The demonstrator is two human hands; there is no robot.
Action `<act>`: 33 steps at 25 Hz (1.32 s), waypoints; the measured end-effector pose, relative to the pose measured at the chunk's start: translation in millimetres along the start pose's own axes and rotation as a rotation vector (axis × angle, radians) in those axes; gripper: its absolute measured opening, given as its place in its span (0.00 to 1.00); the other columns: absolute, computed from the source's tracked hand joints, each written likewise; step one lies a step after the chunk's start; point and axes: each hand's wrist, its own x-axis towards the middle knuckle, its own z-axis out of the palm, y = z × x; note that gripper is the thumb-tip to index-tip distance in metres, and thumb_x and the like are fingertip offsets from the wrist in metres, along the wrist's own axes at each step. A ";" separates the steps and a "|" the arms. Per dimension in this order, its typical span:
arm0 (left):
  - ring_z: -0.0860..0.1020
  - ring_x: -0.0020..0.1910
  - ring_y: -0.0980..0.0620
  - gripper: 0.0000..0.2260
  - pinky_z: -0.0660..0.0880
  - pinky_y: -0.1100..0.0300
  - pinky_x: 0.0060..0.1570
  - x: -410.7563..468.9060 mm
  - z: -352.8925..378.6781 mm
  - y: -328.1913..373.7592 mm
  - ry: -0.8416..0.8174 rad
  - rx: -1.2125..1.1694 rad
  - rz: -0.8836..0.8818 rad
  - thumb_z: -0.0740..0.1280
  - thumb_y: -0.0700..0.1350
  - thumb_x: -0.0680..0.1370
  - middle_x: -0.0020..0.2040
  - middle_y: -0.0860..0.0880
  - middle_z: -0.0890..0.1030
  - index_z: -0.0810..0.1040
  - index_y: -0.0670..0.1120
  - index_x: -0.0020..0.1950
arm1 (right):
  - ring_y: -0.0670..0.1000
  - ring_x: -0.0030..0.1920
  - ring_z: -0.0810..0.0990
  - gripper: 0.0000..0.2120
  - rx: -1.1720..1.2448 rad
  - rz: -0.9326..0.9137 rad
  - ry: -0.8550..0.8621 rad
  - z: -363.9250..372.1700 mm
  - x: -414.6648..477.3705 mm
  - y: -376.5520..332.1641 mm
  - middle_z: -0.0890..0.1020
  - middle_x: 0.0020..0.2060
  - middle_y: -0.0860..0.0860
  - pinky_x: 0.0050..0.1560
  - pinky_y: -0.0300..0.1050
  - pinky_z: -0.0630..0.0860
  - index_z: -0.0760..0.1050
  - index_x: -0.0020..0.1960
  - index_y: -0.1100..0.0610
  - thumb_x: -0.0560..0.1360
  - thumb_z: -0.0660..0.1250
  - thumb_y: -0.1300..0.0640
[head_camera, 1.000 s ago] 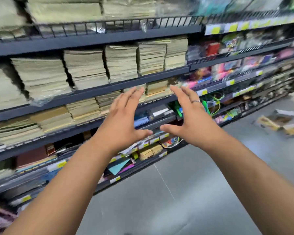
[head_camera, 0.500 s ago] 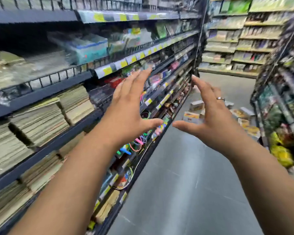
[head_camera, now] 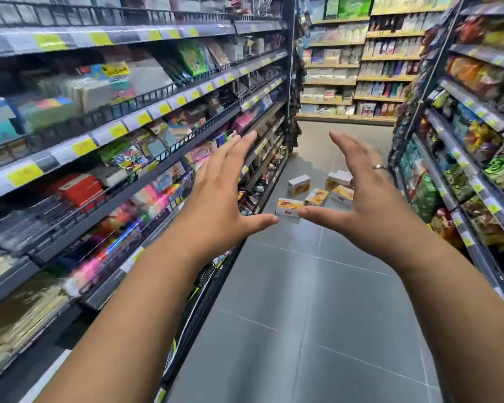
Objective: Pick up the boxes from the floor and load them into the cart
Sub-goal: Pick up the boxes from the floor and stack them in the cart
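Several small white-and-yellow boxes (head_camera: pixel 298 185) lie scattered on the grey floor far down the aisle; one lies flat nearest me (head_camera: pixel 288 207), others stand behind it. My left hand (head_camera: pixel 220 199) and my right hand (head_camera: pixel 361 196) are stretched out in front of me at chest height, palms facing each other, fingers straight and spread, holding nothing. The right hand, with a ring on one finger, covers part of the pile. Both hands are well short of the boxes. No cart is in view.
Dark shelving (head_camera: pixel 157 135) full of stationery runs along the left side of the aisle. Snack shelves (head_camera: pixel 472 170) line the right. A grey tiled floor (head_camera: pixel 303 315) runs between them. Another stocked shelf (head_camera: pixel 358 68) closes the far end.
My view has swung right, from facing the left shelves to looking down the aisle. The boxes have come to the centre, between my hands. Both hands stay raised and open.
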 end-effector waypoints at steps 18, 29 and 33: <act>0.54 0.76 0.54 0.50 0.53 0.57 0.74 348.7 248.6 -136.4 -0.218 -0.151 0.037 0.78 0.55 0.66 0.77 0.54 0.56 0.49 0.58 0.78 | 0.44 0.75 0.55 0.50 -0.082 0.314 -0.082 66.9 250.5 282.8 0.52 0.76 0.43 0.66 0.35 0.57 0.50 0.76 0.38 0.64 0.77 0.43; 0.57 0.76 0.53 0.47 0.58 0.48 0.74 560.1 397.1 -212.4 -0.341 -0.159 0.002 0.75 0.58 0.68 0.77 0.54 0.58 0.50 0.57 0.78 | 0.44 0.74 0.56 0.46 0.000 0.410 -0.130 103.5 431.4 476.6 0.52 0.76 0.44 0.65 0.36 0.56 0.51 0.76 0.38 0.67 0.74 0.42; 0.54 0.77 0.54 0.46 0.56 0.48 0.75 646.3 447.6 -228.8 -0.352 -0.100 -0.082 0.74 0.60 0.69 0.77 0.53 0.57 0.48 0.57 0.78 | 0.47 0.75 0.55 0.47 0.003 0.367 -0.241 108.7 520.2 555.8 0.50 0.76 0.44 0.68 0.41 0.59 0.49 0.76 0.38 0.67 0.74 0.41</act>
